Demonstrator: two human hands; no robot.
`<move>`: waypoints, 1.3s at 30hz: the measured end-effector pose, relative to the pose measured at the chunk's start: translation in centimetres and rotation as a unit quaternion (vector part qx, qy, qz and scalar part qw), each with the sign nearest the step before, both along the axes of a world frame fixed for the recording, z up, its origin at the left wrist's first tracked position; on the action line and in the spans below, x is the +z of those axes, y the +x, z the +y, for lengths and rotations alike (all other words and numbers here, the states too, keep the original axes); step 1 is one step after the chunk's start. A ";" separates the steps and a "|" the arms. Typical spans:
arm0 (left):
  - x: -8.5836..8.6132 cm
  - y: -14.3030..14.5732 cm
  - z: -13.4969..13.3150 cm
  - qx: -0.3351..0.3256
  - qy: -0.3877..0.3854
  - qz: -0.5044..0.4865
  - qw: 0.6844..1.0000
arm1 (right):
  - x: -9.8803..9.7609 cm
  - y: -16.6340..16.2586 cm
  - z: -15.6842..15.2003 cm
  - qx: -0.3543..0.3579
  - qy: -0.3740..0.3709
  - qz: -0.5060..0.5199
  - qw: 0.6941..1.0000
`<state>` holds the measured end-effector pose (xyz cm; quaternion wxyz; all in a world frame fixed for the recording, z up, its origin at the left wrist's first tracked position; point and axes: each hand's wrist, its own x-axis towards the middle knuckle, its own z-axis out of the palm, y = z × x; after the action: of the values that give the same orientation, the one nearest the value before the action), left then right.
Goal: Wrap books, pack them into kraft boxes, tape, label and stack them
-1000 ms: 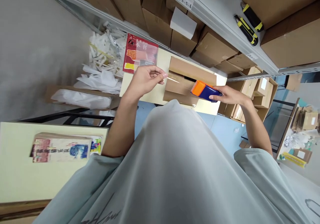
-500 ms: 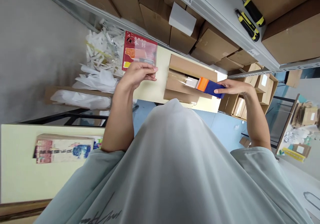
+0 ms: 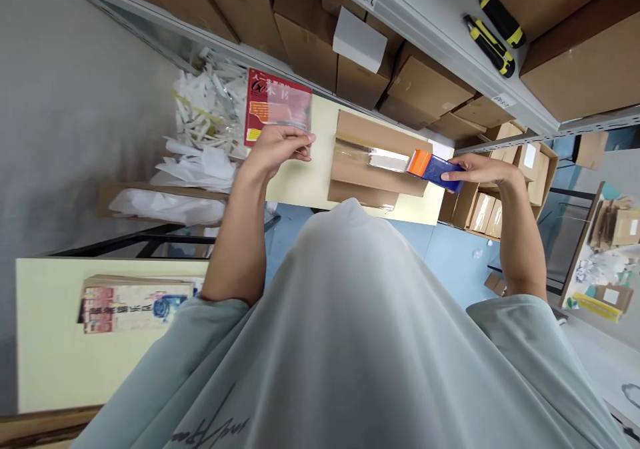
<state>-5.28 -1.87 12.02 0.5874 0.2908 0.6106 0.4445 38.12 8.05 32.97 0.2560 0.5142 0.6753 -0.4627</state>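
Note:
My right hand (image 3: 480,169) grips a blue and orange tape dispenser (image 3: 437,171) over the right end of a cardboard box (image 3: 363,179). A shiny strip of clear tape (image 3: 390,159) runs along the box's middle seam to the dispenser's orange head. My left hand (image 3: 283,147) hovers left of the box, thumb and fingers loosely bent and apart, with nothing visible in it. Just beyond those fingers lies a red book (image 3: 277,105), its lower part behind the hand. The box rests on a pale yellow tabletop (image 3: 320,122).
Brown boxes (image 3: 305,42) line the shelf behind the table. Two yellow-black utility knives (image 3: 493,45) lie on the upper shelf. Paper scraps (image 3: 210,99) are heaped at left. A stack of books (image 3: 135,305) sits on a lower left table. An open carton (image 3: 545,175) stands at right.
My right hand has moved the tape dispenser rightward along the box, and a longer strip of tape now shows on the seam. The left hand has stayed nearly still.

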 end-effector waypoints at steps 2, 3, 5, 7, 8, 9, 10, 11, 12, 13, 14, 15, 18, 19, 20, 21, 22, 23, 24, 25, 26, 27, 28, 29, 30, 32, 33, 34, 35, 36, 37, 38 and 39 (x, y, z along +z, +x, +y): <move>-0.8 0.7 0.5 -0.001 0.004 0.020 1.000 | -0.5 0.7 0.7 0.006 0.023 -0.013 1.000; -1.2 1.0 0.8 -0.002 0.005 0.027 1.000 | -0.7 1.1 1.0 0.010 0.031 -0.017 0.999; -1.9 1.6 1.4 -0.004 0.008 0.033 0.999 | -0.9 1.7 1.4 0.020 0.039 -0.025 0.999; -2.4 1.8 1.8 -0.008 0.007 0.034 0.999 | -1.0 2.1 1.6 0.025 0.043 -0.030 0.998; -2.6 1.9 2.0 -0.011 0.006 0.035 0.999 | -1.1 2.2 1.6 0.024 0.045 -0.030 0.998; -2.8 1.8 2.1 -0.012 0.007 0.035 0.999 | -1.2 2.2 1.6 0.022 0.047 -0.029 0.998; -2.9 1.7 2.2 -0.013 0.008 0.035 0.999 | -1.4 2.1 1.7 0.020 0.048 -0.026 0.998; -3.0 1.4 2.2 -0.014 0.010 0.037 0.999 | -1.7 2.0 1.7 0.017 0.048 -0.022 0.998; -3.1 1.2 2.2 -0.012 0.011 0.039 0.999 | -2.0 1.8 1.7 0.014 0.047 -0.017 0.999; -3.1 0.9 2.2 -0.010 0.011 0.041 0.999 | -2.2 1.5 1.8 0.011 0.045 -0.013 0.999; -3.1 0.5 2.1 -0.006 0.010 0.044 0.999 | -2.5 1.1 1.9 0.008 0.041 -0.009 0.999; -3.0 0.2 2.1 -0.001 0.008 0.046 0.999 | -2.7 0.8 1.9 0.005 0.037 -0.006 0.999; -2.4 -0.4 2.0 0.007 0.000 0.047 0.999 | -2.9 0.0 2.1 -0.001 0.030 -0.006 1.000; -2.1 -0.5 2.0 0.007 -0.002 0.047 0.999 | -2.9 -0.1 2.2 -0.002 0.029 -0.008 1.000; -1.9 -0.5 2.0 0.007 -0.003 0.047 0.999 | -2.8 -0.2 2.2 -0.003 0.027 -0.008 1.000; -1.8 -0.6 2.0 0.009 -0.003 0.047 0.999 | -2.7 -0.2 2.3 -0.005 0.023 -0.005 1.000; -1.7 -0.6 2.1 0.012 -0.002 0.047 0.999 | -2.6 -0.2 2.3 -0.008 0.018 -0.001 1.000; -1.8 -0.6 2.2 0.018 0.000 0.047 0.999 | -2.5 -0.2 2.4 -0.011 0.013 0.004 1.000; -2.0 -0.6 2.4 0.024 0.002 0.045 0.999 | -2.5 -0.3 2.5 -0.012 0.010 0.007 1.000; -2.3 -0.6 2.6 0.030 0.002 0.043 0.999 | -2.5 -0.3 2.5 -0.011 0.010 0.006 1.000; -2.8 -0.5 2.9 0.032 -0.001 0.040 0.999 | -2.6 -0.4 2.6 -0.008 0.015 0.003 1.000; -3.5 -0.4 3.2 0.032 -0.008 0.036 0.999 | -2.8 -0.6 2.7 -0.004 0.020 -0.003 1.000; -4.1 -0.1 3.5 0.029 -0.019 0.030 0.999 | -3.1 -0.9 2.8 0.000 0.024 -0.010 1.000; -4.8 0.4 3.7 0.024 -0.034 0.023 0.999 | -3.4 -1.1 2.8 0.002 0.025 -0.016 1.000; -5.5 0.9 3.8 0.020 -0.049 0.015 0.998 | -3.8 -1.4 2.8 0.004 0.023 -0.020 1.000; -6.5 2.4 3.7 0.024 -0.069 -0.002 0.997 | -4.6 -1.9 2.8 0.006 0.014 -0.025 1.000; -6.9 3.2 3.6 0.030 -0.069 -0.010 0.997 | -5.0 -2.1 2.8 0.009 0.010 -0.026 1.000; -7.2 4.0 3.3 0.039 -0.065 -0.014 0.997 | -5.3 -2.2 2.9 0.011 0.010 -0.028 1.000; -7.4 4.8 3.0 0.050 -0.060 -0.013 0.997 | -5.6 -2.3 2.9 0.013 0.011 -0.030 0.999; -7.4 5.5 2.7 0.060 -0.055 -0.008 0.997 | -5.8 -2.2 3.0 0.015 0.012 -0.033 0.999; -7.5 6.1 2.3 0.069 -0.053 0.001 0.996 | -5.9 -2.1 3.1 0.016 0.014 -0.037 0.999; -7.4 6.5 2.0 0.076 -0.052 0.012 0.996 | -6.1 -1.8 3.2 0.017 0.017 -0.040 0.999; -7.2 6.8 1.7 0.065 -0.051 0.016 0.996 | -6.2 -1.5 3.3 0.017 0.020 -0.040 0.999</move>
<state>1.56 -0.20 4.83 0.5617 0.2267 0.6594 0.4454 36.60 11.39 26.73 0.2801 0.5259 0.6822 -0.4237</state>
